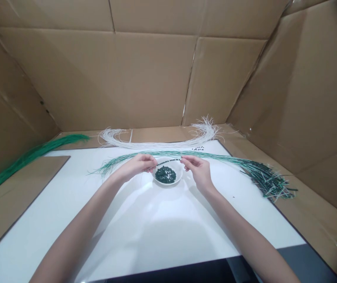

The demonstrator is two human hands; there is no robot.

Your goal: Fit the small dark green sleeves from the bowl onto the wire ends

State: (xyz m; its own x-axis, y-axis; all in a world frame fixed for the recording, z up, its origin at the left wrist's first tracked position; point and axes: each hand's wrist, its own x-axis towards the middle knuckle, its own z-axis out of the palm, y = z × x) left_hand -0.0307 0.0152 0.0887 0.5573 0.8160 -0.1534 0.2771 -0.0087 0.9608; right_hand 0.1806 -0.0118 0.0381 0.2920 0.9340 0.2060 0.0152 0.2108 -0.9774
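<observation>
Between my two hands a short string of dark beads (pixel 168 160) stretches in a slight arc over a white bowl (pixel 181 169). My left hand (pixel 140 164) pinches its left end, and my right hand (pixel 196 167) pinches the other end with thumb and fingertips. Loose dark green beads (pixel 166 175) lie heaped in the bowl below. Just behind the hands runs a long bundle of green strands (pixel 221 157). Its right end carries many dark beaded lengths (pixel 270 181) with pale tips.
A bundle of white strands (pixel 156 145) curves along the back of the white board (pixel 156 232). Several dark beads (pixel 198 148) lie near it. Bright green strands (pixel 35 153) rest at the left over a cardboard piece (pixel 23 192). Cardboard walls (pixel 150 78) enclose the back and sides.
</observation>
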